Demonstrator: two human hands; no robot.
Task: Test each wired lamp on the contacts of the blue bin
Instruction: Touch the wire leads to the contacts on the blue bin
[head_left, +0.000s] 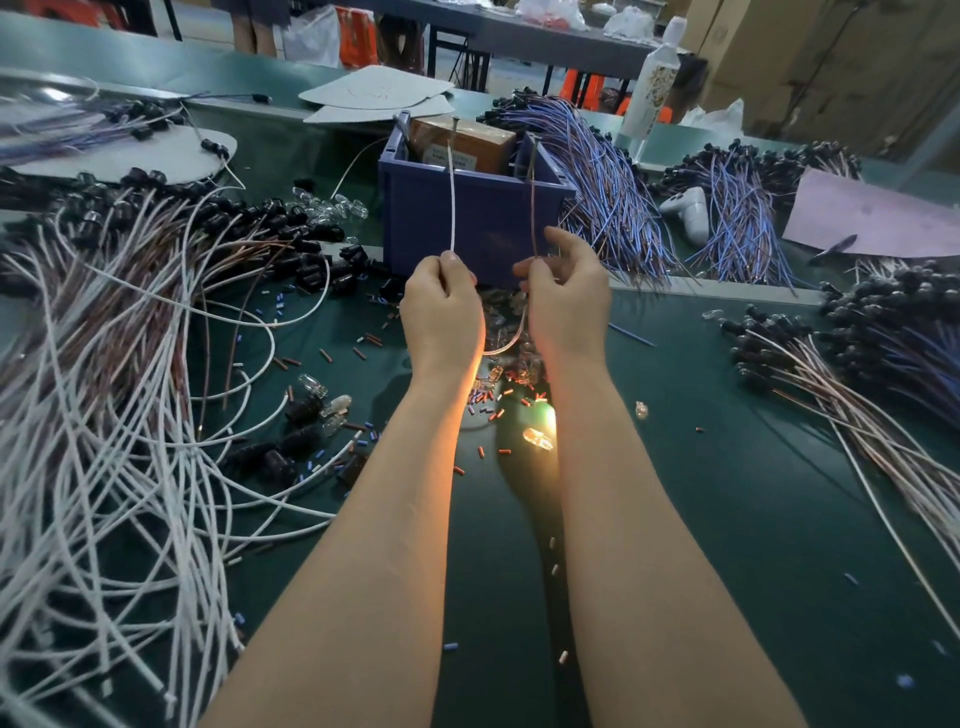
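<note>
A green table (727, 519) fills the view, littered with short offcuts of wire insulation. On its left sprawls a heap of white and brown leads (104, 415) ending in black lamp holders. Bundles of blue-wired lamps (602, 182) lie behind and to the right. The blue bin (467, 218) stands at the middle of the table's far side, with a brown box (467, 143) inside it.

Just in front of the bin, both hands are raised side by side, apart from each other. The left hand (441, 306) has its fingers curled and pinches a white wire (452, 197) between thumb and forefinger. That wire rises straight from the fingertips up to the bin's top edge. The right hand (566, 306) pinches a brown wire (532, 208) in the same way, its other fingers loosely bent. This wire also runs up to the bin's rim. Whether either tip touches a contact cannot be told.

Below the hands the two leads loop down between the wrists. The wired lamp (537, 439) lies on the table beside the right forearm, glowing orange.
</note>
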